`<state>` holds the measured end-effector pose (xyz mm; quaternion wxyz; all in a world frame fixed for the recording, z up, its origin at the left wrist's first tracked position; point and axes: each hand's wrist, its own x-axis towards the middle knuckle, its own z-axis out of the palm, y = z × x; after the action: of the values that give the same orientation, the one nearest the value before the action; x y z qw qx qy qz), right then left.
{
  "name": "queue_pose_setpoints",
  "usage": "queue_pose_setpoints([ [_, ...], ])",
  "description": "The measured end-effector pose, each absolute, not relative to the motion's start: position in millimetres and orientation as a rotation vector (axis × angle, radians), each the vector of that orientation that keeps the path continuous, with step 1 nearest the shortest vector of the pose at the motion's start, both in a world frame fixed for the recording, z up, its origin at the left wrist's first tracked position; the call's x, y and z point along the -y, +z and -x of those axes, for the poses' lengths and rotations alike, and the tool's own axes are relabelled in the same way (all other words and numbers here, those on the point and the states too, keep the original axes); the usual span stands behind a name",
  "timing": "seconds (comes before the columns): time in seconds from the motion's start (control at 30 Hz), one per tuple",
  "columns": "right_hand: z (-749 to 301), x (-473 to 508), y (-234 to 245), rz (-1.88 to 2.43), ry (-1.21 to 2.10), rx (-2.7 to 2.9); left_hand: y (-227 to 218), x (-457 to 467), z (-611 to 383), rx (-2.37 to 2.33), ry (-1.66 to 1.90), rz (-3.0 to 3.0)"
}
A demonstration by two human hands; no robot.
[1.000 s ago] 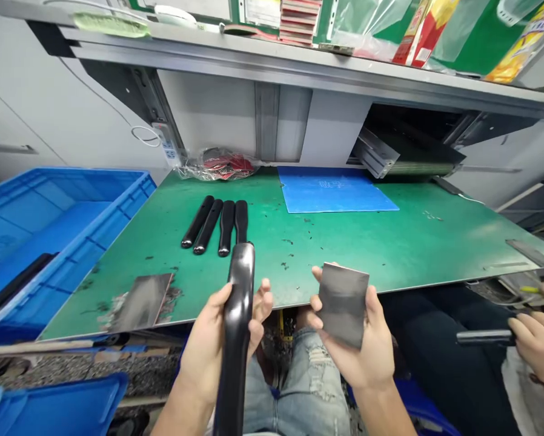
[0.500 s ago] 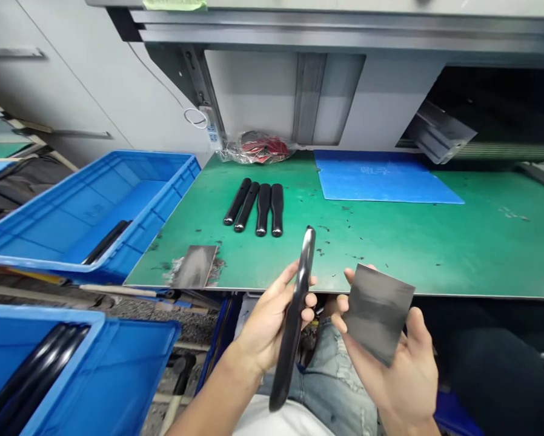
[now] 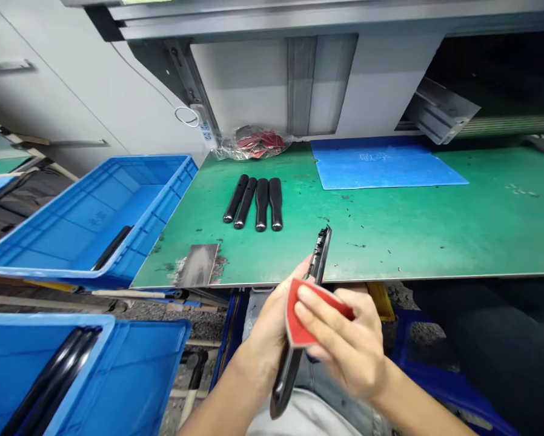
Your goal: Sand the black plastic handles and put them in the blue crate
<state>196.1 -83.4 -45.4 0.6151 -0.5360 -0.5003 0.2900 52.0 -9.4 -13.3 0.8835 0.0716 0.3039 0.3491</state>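
Head view, black handle [image 3: 320, 257] in grip [image 3: 269, 330] (left)

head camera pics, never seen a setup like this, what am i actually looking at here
These pictures come from a camera worn on a person's head, looking down at their own two hands. The left hand holds a black handle, and the right hand holds a small red pad against it. On the green bench top lie four more black handles, a grey sheet and a blue mat. A blue crate stands to the left of the bench.
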Motion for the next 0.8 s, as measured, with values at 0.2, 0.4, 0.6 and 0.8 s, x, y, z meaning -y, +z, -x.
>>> queue_pose_setpoints([
  [0.2, -225, 34, -25, 1.267, 0.644, 1.231, -3, 26, -40, -0.587, 0.672, -0.296],
  [0.4, -243, 35, -20, 1.327, 0.625, 1.428, 10, 30, -19, -0.445, 0.819, -0.409],
  [0.6, -206, 68, -26, 0.927, 1.229, 0.544, 38, 11, -13, -0.164, 0.880, -0.265],
  [0.8, -172, 78, -20, 0.592, 1.522, 0.013, 53, -32, -30, -0.333, 1.228, 0.035],
])
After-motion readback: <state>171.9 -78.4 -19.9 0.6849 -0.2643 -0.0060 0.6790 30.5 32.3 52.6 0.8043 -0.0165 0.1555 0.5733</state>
